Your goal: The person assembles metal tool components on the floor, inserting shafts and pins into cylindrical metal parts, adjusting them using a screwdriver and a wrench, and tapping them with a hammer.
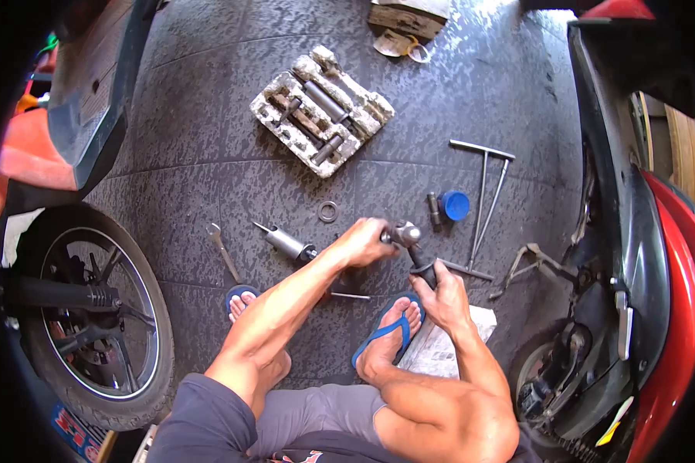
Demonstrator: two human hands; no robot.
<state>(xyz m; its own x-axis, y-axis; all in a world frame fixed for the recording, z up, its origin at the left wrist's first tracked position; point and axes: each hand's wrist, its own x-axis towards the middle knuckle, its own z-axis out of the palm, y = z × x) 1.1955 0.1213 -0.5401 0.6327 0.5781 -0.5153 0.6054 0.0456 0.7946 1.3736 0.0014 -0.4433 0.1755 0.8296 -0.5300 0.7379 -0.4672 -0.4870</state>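
My left hand [363, 243] is closed around one side of a metal tool with a rounded silver head [408, 232]; motion blurs its fingertips. From that head a dark shaft [418, 255] runs down into my right hand [444, 297], whose fingers wrap round its lower end at a dark ring-like collar. Just left of my left hand lies a silver cylindrical tool with a pointed tip [287, 244]. A metal ring [328, 211] rests on the floor beyond it. Past my right hand stand a dark socket-like cylinder [434, 210] and a blue round cap [456, 205].
A whitish tray [374, 112] of dark tools lies ahead. Two T-handle wrenches [483, 149] lie at the right, a combination wrench [224, 251] at the left. A motorcycle wheel [162, 332] flanks my left, a red motorcycle [672, 309] my right. A wooden block [409, 19] sits far ahead.
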